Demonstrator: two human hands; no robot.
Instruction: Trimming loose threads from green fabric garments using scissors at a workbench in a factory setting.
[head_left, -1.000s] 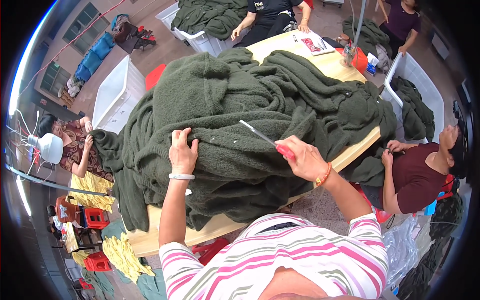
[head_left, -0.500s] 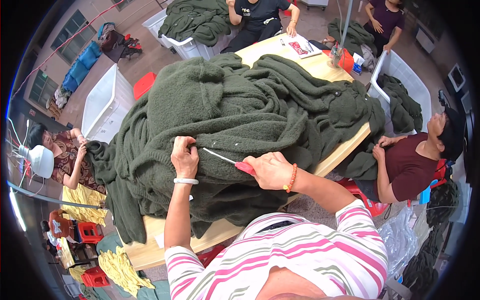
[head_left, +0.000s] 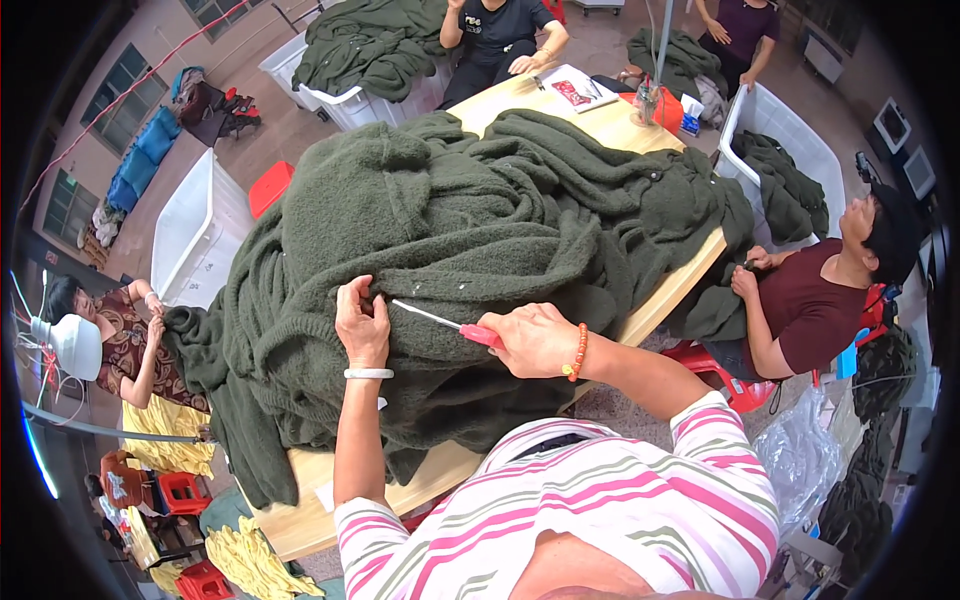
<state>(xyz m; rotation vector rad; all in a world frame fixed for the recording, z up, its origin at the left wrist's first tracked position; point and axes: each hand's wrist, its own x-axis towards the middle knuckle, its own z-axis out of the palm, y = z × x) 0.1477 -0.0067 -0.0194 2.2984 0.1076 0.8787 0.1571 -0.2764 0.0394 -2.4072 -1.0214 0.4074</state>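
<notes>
A big heap of dark green fleece garments (head_left: 470,230) covers a wooden table (head_left: 330,480). My left hand (head_left: 360,325), with a white bracelet at the wrist, pinches a fold of the green fabric near the front of the heap. My right hand (head_left: 535,340), wearing an orange bead bracelet, grips red-handled scissors (head_left: 445,322). Their thin metal blades point left and the tips reach the fabric right beside my left fingers.
A person in a maroon shirt (head_left: 810,300) sits at the table's right, handling green fabric. Another person (head_left: 500,30) sits at the far end. White bins (head_left: 790,130) hold more green garments. A seated person (head_left: 120,340) and yellow cloth (head_left: 165,440) are at the left.
My right hand has carried the scissors leftward across the heap until the tips meet the fold held by my left hand. My left hand stayed on the fabric.
</notes>
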